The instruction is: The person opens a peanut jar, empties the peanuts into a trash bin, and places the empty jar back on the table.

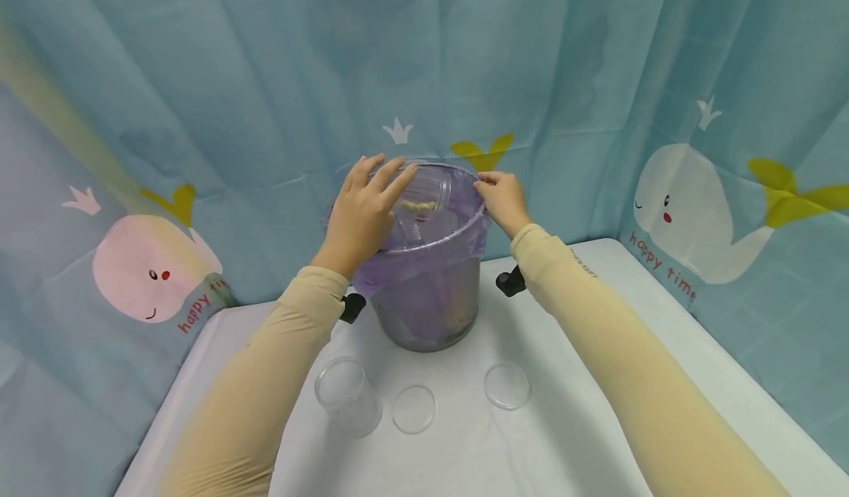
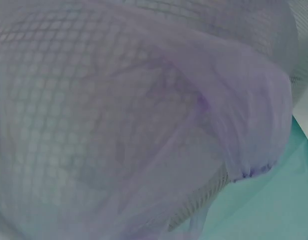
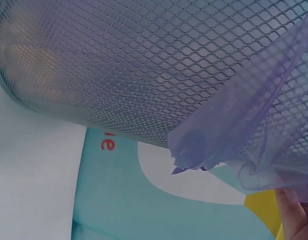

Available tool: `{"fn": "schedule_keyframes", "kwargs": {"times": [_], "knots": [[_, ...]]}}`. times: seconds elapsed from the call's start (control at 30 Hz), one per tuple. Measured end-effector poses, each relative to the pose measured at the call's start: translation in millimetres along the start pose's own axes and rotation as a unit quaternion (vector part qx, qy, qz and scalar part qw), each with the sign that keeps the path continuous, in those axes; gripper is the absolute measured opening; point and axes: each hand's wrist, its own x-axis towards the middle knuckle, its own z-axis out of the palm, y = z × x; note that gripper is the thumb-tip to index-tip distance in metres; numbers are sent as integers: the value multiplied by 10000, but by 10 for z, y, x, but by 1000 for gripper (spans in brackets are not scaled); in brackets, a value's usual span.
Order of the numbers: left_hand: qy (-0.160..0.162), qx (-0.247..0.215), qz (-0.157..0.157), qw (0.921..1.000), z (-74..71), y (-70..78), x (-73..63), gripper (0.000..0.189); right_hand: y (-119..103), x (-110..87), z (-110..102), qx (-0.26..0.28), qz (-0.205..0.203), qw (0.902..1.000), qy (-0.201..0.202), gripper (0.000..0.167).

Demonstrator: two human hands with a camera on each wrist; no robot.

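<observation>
A mesh trash can (image 1: 424, 327) stands on the table, lined with a thin purple trash bag (image 1: 424, 265) folded over its rim. My left hand (image 1: 365, 213) is over the left side of the rim with its fingers spread and fairly straight; its thumb is hidden. Just right of those fingertips, a clear plastic cup (image 1: 441, 183) shows inside the bag, with something yellowish near it. At the right rim my right hand (image 1: 504, 198) pinches the bag's edge; in the right wrist view its fingers (image 3: 292, 215) touch the purple film (image 3: 213, 135). The left wrist view shows only bag over mesh (image 2: 59, 100).
Another clear plastic cup (image 1: 351, 401) stands on the white table (image 1: 464, 460) in front of the can. Two clear round lids (image 1: 414, 410) lie to its right. A blue curtain (image 1: 557, 62) with whale prints hangs close behind and along both sides.
</observation>
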Motion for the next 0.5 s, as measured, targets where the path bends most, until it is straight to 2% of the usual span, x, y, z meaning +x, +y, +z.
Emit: {"fn": "schedule_keyframes", "kwargs": {"times": [0.13, 0.2, 0.37, 0.43, 0.5], "knots": [[267, 50, -189, 9995, -11, -1, 3, 65, -1, -4, 10, 10, 32, 10000, -25, 39], [330, 162, -125, 9992, -19, -7, 12, 62, -3, -6, 12, 20, 24, 10000, -31, 39], [95, 231, 105, 9996, -13, 3, 24, 59, 0, -9, 9, 52, 33, 10000, 25, 39], [83, 142, 51, 9999, -11, 2, 20, 62, 5, -6, 13, 30, 38, 10000, 15, 39], [271, 53, -130, 9995, -16, -11, 26, 64, 8, -2, 16, 20, 30, 10000, 14, 38]]}}
